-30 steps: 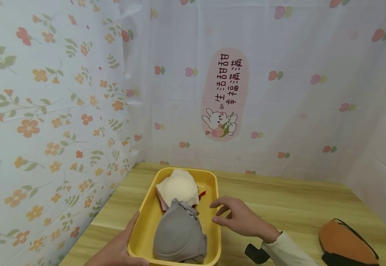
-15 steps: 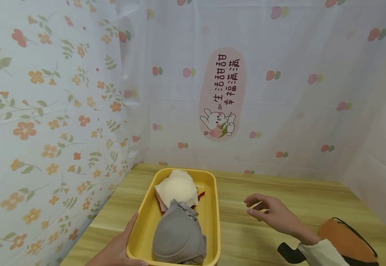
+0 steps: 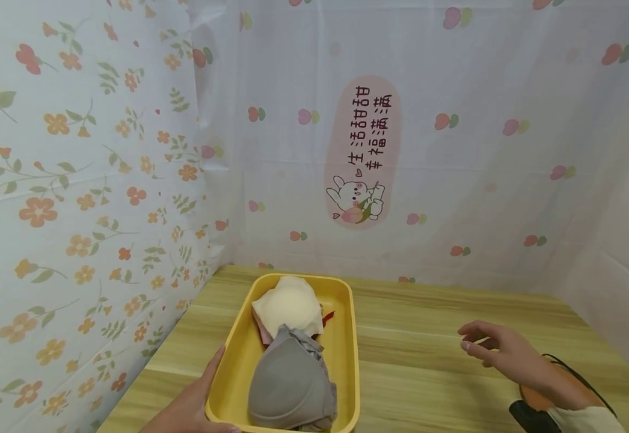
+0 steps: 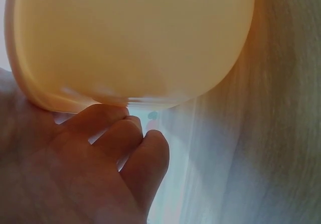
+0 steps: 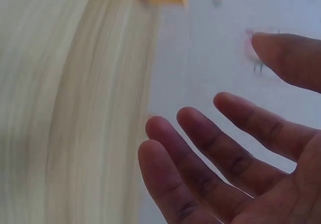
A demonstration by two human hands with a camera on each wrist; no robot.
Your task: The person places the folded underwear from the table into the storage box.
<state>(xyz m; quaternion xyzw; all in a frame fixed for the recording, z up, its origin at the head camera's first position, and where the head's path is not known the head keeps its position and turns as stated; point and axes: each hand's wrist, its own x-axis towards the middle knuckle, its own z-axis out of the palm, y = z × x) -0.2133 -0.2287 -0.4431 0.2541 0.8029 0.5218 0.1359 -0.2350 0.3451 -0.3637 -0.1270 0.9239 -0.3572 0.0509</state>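
My left hand (image 3: 190,403) grips the near left corner of a yellow plastic bin (image 3: 353,355), thumb at the near side and fingers along the left wall. In the left wrist view, its curled fingers (image 4: 133,138) touch the bin's wall (image 4: 140,43). Inside the bin, a folded grey bra (image 3: 290,382) lies at the near end, overlapping a cream cup-shaped garment (image 3: 287,305). Pink and red fabric edges peek out beneath the cream one. Out to the right, my right hand (image 3: 501,349) hovers over the table, fingers loosely bent, holding nothing.
An orange cup-shaped item (image 3: 533,398) with a thin black cord lies on the wooden table (image 3: 412,355) at the right, partly hidden by my right forearm. Patterned curtains (image 3: 293,150) hang behind and at the left of the table.
My right hand has moved from beside the bin's right rim to the right, towards the orange item. The left hand and the bin's contents have stayed in place.
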